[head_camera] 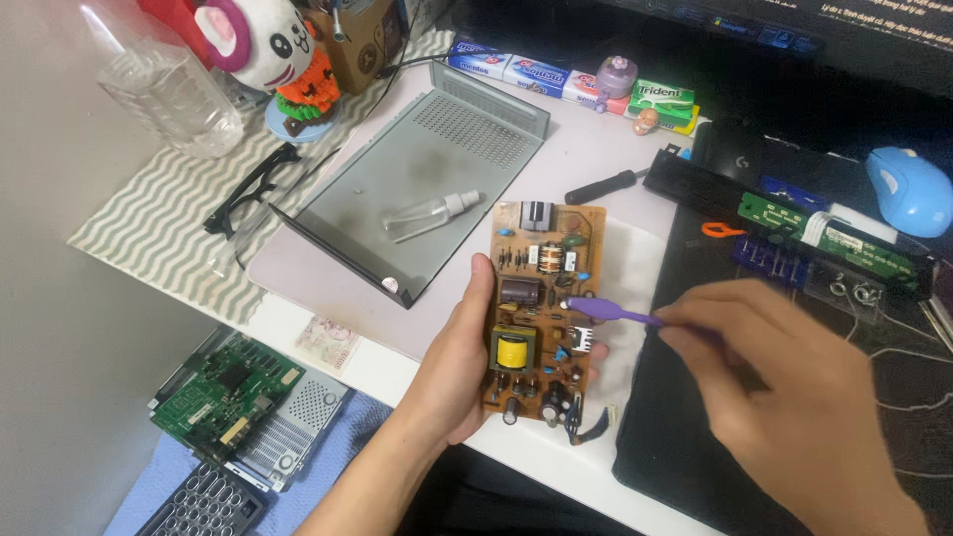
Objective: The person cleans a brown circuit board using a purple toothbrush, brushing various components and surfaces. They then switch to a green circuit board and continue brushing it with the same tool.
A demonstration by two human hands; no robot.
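- Orange-brown circuit board (541,313) with a yellow coil
- Purple brush (608,312)
- Grey metal cover (437,179)
- Blue mouse (908,191)
- Grey-and-white zigzag mat (159,223)
- Green circuit board (226,392)

A white counter (556,467) carries a grey metal cover (437,174), a black-handled screwdriver (601,187), a zigzag-patterned mat (159,213) with black glasses (248,194), and a black mat (675,397). Packs of sweets (516,69) and gum (663,97) line the counter's far edge.
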